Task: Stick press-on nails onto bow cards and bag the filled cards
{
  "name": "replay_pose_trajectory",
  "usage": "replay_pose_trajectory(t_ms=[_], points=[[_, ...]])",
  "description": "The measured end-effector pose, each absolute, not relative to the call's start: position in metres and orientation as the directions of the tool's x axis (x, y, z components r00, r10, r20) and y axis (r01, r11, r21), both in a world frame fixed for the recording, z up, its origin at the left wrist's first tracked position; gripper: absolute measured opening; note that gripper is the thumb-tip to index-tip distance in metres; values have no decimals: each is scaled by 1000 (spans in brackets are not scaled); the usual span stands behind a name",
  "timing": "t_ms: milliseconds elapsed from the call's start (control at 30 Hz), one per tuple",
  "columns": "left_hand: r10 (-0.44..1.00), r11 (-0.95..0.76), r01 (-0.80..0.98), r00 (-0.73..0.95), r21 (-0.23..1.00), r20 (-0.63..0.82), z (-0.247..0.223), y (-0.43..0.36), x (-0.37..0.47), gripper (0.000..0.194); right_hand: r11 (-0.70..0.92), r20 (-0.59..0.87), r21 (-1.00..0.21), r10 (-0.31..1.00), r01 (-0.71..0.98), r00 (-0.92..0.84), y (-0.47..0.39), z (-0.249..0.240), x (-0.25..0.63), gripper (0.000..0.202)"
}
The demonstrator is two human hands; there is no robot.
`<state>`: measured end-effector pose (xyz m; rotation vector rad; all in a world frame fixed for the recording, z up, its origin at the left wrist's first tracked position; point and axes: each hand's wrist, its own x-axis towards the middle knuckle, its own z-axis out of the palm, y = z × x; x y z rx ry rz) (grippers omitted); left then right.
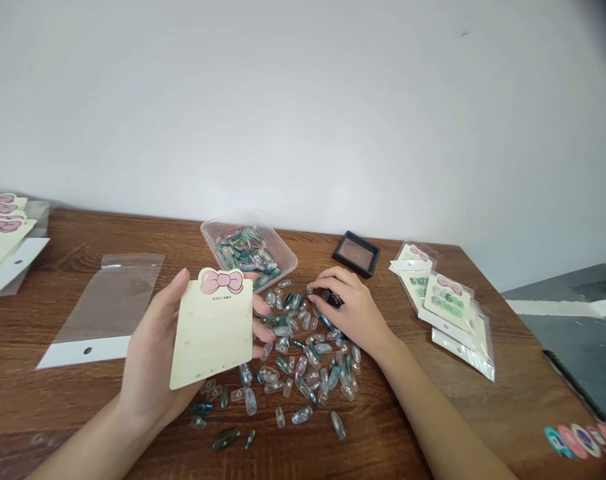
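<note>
My left hand (150,353) holds up a cream backing card (213,340) printed with a pink bow, its thumb along one edge and its fingers behind. No nails show on the card's front. Over the far right of a loose pile of press-on nails (313,357), my right hand (355,303) has thumb and forefinger closed on a small clear press-on nail (309,289). A dark glossy object (331,298) shows under that palm; its kind is unclear. The scattered nails are clear, teal and bluish, some with star or heart marks.
Behind the pile, a clear plastic tub (287,257) holds more nails. A black-framed box (357,253) lies near the wall. Packed nail cards (450,303) are stacked at right. Left are an empty clear bag (107,300) and bow cards (5,243). Round stickers (580,440) sit lower right.
</note>
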<state>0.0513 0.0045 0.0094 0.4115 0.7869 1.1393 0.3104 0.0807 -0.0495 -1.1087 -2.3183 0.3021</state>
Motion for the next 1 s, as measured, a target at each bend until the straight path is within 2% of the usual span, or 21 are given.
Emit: replay_pose_trajectory(t_ms=[133,300,400,500,600,700,867,1000], points=[[926,366,-652,185,664,-329,9,6,53,58,617,326,-413,787,670,-524,84,-48,314,25],[922,376,-645,193,665,-335,9,4,54,62,577,274,-424,817,698,-508,86,-50,314,17],[909,407,-632,209,659,-361,13,1,56,65,589,300,-415,808,694,-507,86,-49,314,14],[890,444,-630,226,637,-396,14,-1,61,66,596,391,-437,800,674,-454,83,-44,313,14],[879,468,-622,253,628,-404,9,-4,68,67,594,506,-519,793,614,-340,72,-33,309,16],[874,477,-615,258,628,-411,1,-7,77,69,599,557,-606,789,523,-258,54,-21,300,18],[842,523,-658,301,541,-448,-10,-12,91,68,691,591,-655,720,306,-363,27,-15,274,29],[824,558,-656,370,508,-428,-18,-17,96,70,681,563,-688,719,252,-406,15,-21,260,24]])
